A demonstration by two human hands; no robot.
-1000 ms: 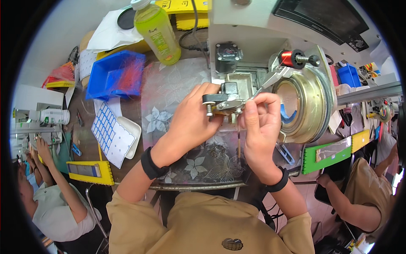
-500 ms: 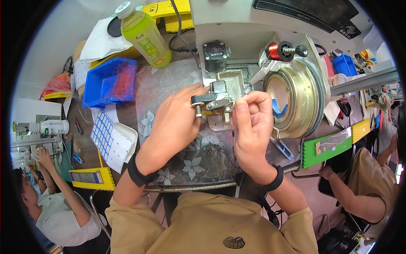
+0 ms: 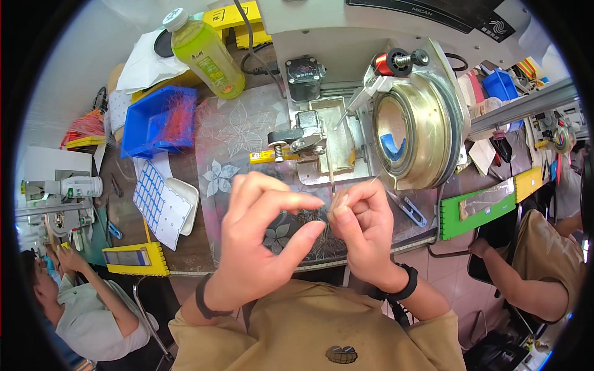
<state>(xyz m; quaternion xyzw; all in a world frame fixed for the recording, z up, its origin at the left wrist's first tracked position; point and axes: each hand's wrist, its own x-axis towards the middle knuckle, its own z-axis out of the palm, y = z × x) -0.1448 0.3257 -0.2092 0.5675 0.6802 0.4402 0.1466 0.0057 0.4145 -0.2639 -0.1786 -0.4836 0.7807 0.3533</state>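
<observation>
My left hand [image 3: 263, 238] is raised over the near part of the table, thumb and forefinger apart, with nothing visible between them. Its fingertips are close to my right hand [image 3: 362, 226], whose thumb and fingers are pinched together. What the pinch holds is too small to make out; a faint thin strand shows near its knuckles. Beyond both hands stands a small metal clamp [image 3: 303, 135] with a spring screw, on a machine's metal base. A thin metal rod [image 3: 331, 170] reaches from there toward my right hand. A round brass-coloured drum [image 3: 427, 136] is to the right.
A spool of red wire [image 3: 391, 63] sits above the drum. Left are a blue bin [image 3: 145, 133] with red strands, a green drink bottle [image 3: 213, 62] and a blue-gridded card [image 3: 162, 204]. Blue snips [image 3: 411, 211] lie right. Another person's arm [image 3: 520, 281] shows at right; a second person sits left.
Both hands have drawn back from the clamp toward me. My left hand has left the clamp and its thumb and forefinger have parted. The whole view has shifted slightly.
</observation>
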